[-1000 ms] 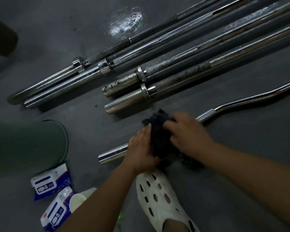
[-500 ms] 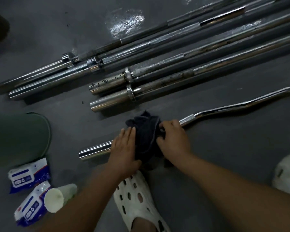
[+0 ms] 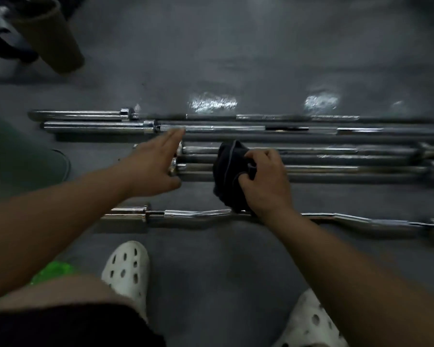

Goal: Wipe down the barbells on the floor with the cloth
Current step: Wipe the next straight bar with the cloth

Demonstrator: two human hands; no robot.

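Several straight steel barbells (image 3: 336, 151) lie side by side across the dark floor. A curved chrome bar (image 3: 191, 214) lies nearest me. My right hand (image 3: 266, 181) grips a dark cloth (image 3: 229, 171), which hangs over the two nearer straight bars and reaches down to the curved bar. My left hand (image 3: 156, 164) stretches forward with straight fingers over the collars of those straight bars; whether it touches them I cannot tell.
My two white perforated clogs (image 3: 128, 269) stand on the floor below the curved bar. A green object (image 3: 23, 156) sits at the left edge, a brown cylinder (image 3: 53, 41) at the top left, and something bright green (image 3: 53, 271) by my left knee.
Both hands left the curved bar's sleeve. The right hand carried the cloth up onto the straight bars, and the left hand let go and opened. The view swung so the bars run level.
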